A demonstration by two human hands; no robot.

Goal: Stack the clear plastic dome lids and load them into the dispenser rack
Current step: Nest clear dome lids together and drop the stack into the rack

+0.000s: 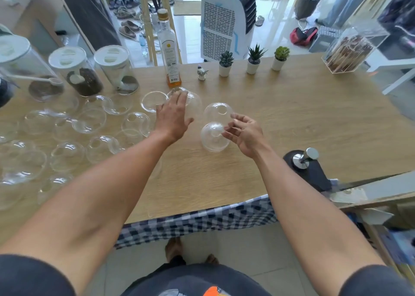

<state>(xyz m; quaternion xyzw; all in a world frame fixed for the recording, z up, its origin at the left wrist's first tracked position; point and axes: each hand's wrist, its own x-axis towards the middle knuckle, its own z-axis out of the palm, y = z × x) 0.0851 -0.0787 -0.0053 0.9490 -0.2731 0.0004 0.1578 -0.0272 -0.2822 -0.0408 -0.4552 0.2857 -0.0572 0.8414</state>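
Observation:
Several clear plastic dome lids [67,154] lie scattered over the left half of the wooden table [292,127]. My left hand [173,116] reaches forward, palm down and fingers spread, over a dome lid [195,100] near the bottle. Two more lids sit in the middle: one farther [216,111] and one nearer [212,138], each with a round hole on top. My right hand [244,134] hovers beside them with fingers loosely curled. Its fingertips touch the nearer lid's right side, while the thumb points toward the farther lid. Neither hand grips anything.
Three white-lidded jars [76,71] stand at the back left, with a tall bottle [169,53] and three small potted plants [253,60] along the far edge. A clear acrylic box [350,48] is at the back right. A black stand with a metal knob [305,158] sits at the right.

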